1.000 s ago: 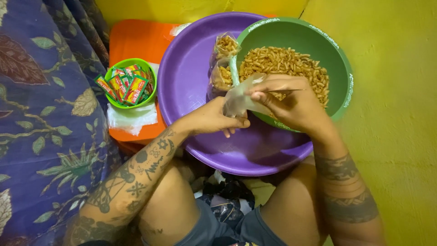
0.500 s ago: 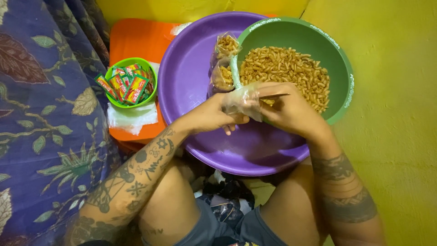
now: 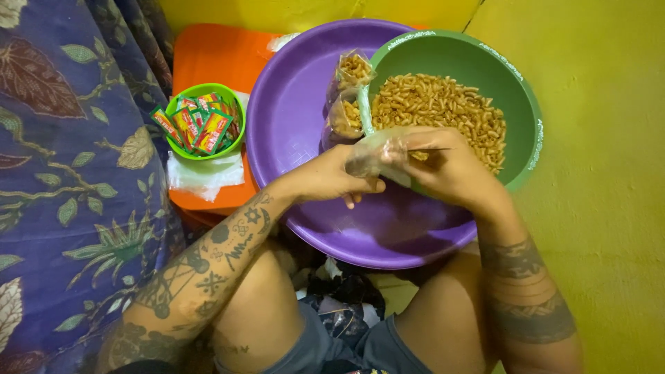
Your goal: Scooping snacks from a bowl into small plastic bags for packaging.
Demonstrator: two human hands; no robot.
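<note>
Two filled clear snack packets point(image 3: 348, 93) already leaning inside wide purple plastic basin point(image 3: 291, 131); third thin clear plastic bag point(image 3: 377, 154) pinched by closed left hand point(image 3: 331, 179) and right hand point(image 3: 450, 170), barely filled; round green bowl of golden fried snacks point(image 3: 443, 111) resting in basin, much left.

A yellow floor point(image 3: 603, 208) carries most of what is here. On it sits a large purple basin point(image 3: 291, 125), and a green bowl point(image 3: 523, 104) of fried golden snack pieces rests partly inside the basin, leaning over its right rim. Just left of the basin stands a low orange stool point(image 3: 211, 59), which bears a small green bowl point(image 3: 232, 149) of sachets and a stack of clear plastic bags point(image 3: 204, 176).
</note>
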